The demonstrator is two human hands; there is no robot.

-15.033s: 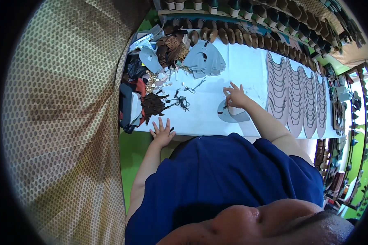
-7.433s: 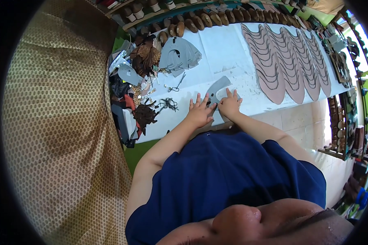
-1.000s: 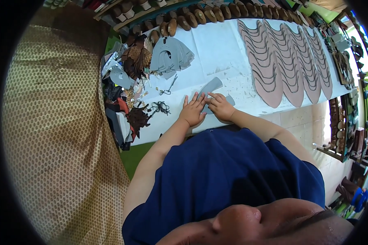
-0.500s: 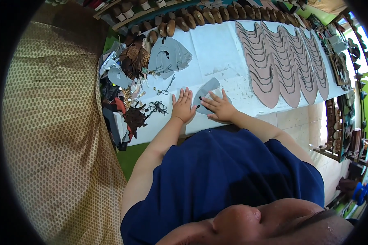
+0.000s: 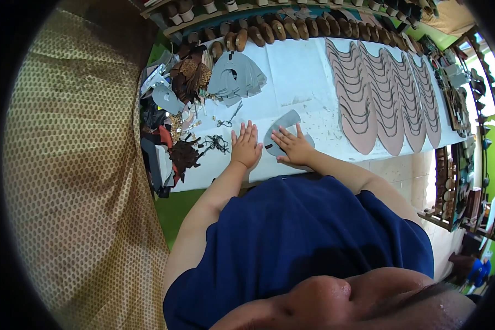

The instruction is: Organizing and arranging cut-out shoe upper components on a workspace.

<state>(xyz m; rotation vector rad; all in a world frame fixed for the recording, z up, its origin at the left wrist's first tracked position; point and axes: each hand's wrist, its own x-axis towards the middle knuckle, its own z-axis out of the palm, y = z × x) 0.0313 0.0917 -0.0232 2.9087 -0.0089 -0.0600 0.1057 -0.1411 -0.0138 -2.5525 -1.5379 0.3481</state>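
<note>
My left hand (image 5: 247, 146) lies flat on the white-covered table (image 5: 297, 60), fingers stretched out and holding nothing. Under my right hand (image 5: 293, 145) is a grey curved shoe-upper piece (image 5: 283, 122); that palm rests on its right part with the fingers spread. A small dark tab (image 5: 269, 147) shows at the piece's left edge, between the two hands. Left of my left hand lies a tangle of black cord (image 5: 216, 144). Farther off, a fanned stack of similar grey pieces (image 5: 237, 80) lies at the table's left side.
Overlapping pink sole-shaped pieces (image 5: 359, 140) with dark edges lie in rows at the right. Brown shoe lasts (image 5: 278, 28) line the far edge. Brown scraps (image 5: 186, 154) and other materials crowd the left end. A patterned curtain (image 5: 88, 181) hangs at the left.
My right hand has shifted slightly on the grey piece, and its dark tab sits differently. One of the two dark bits near my fingers no longer shows. The whole view has tilted slightly.
</note>
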